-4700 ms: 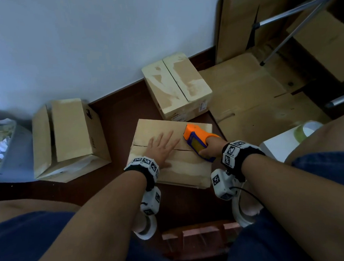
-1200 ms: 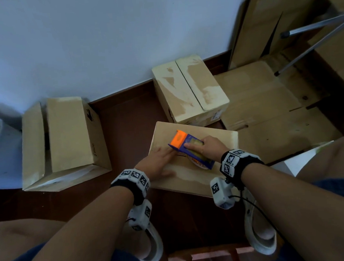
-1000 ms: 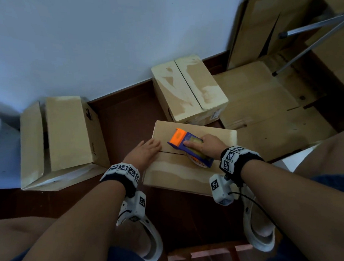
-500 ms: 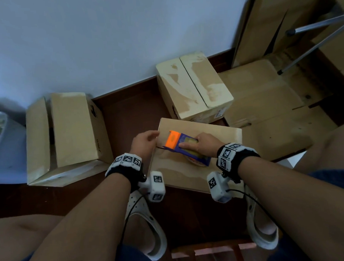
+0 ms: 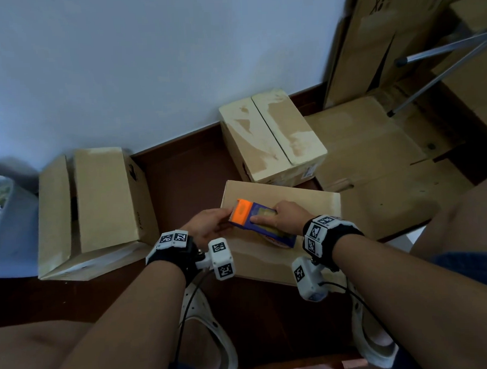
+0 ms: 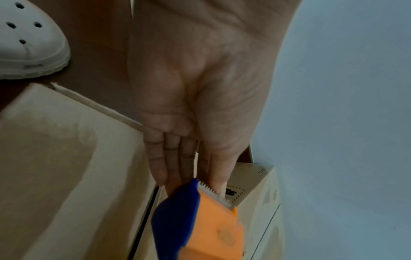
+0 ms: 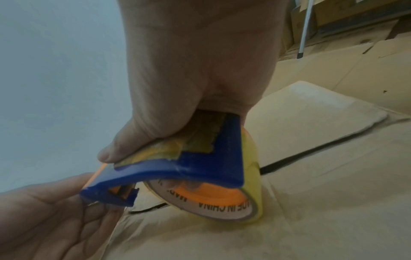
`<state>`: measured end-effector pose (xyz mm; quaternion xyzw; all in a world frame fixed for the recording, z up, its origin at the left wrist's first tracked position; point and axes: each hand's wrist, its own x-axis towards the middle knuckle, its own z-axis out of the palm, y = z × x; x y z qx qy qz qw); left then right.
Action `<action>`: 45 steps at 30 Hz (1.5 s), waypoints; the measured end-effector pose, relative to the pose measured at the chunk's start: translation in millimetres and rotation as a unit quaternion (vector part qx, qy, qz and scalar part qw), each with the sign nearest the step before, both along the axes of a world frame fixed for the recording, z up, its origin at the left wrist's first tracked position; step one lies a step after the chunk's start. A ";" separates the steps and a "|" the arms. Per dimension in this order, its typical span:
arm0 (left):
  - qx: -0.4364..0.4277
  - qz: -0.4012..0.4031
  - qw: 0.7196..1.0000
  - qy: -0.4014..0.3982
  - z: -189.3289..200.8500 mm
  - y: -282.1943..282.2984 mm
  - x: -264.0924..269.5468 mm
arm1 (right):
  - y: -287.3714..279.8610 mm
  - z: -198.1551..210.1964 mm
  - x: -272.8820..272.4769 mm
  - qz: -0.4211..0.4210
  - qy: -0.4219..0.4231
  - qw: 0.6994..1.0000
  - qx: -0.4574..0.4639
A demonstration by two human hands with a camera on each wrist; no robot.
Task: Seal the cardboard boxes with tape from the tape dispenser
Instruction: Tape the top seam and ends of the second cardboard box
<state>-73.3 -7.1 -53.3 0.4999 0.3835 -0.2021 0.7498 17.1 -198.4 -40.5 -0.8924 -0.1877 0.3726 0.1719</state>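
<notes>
Tape dispenser (image 5: 262, 224) on nearest box (image 5: 307, 206); 2nd box (image 5: 273, 135) at 12 behind it, touching maybe; 3rd box (image 5: 98, 201) at 9.

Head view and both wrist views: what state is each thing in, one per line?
Orange-and-blue tape dispenser: gripped by right hand, lifted at its toothed end.
Yellow tape roll: mounted in dispenser, resting on box.
Flat cardboard box in front: flaps closed, centre seam showing dark and open.
Left hand: fingers straight, at dispenser's toothed edge.
Left cardboard box: flaps ajar.
Far cardboard box: flaps closed.
</notes>
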 end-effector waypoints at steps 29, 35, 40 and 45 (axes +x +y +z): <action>-0.015 -0.039 0.999 0.015 -6.5 1.3 1.2 | -4.8 10.0 -1.7 0.015 0.014 1.000 0.004; 0.304 -0.073 0.948 -0.064 -1.1 2.9 16.6 | 0.4 10.1 -1.5 0.017 -0.003 1.000 -0.010; 0.413 -0.109 0.903 -0.035 7.9 11.9 13.4 | 0.7 9.1 -1.4 0.024 -0.009 1.000 -0.018; 0.169 -0.070 0.983 -0.006 13.8 -3.6 2.6 | 2.9 12.0 -5.2 0.033 -0.017 0.999 -0.023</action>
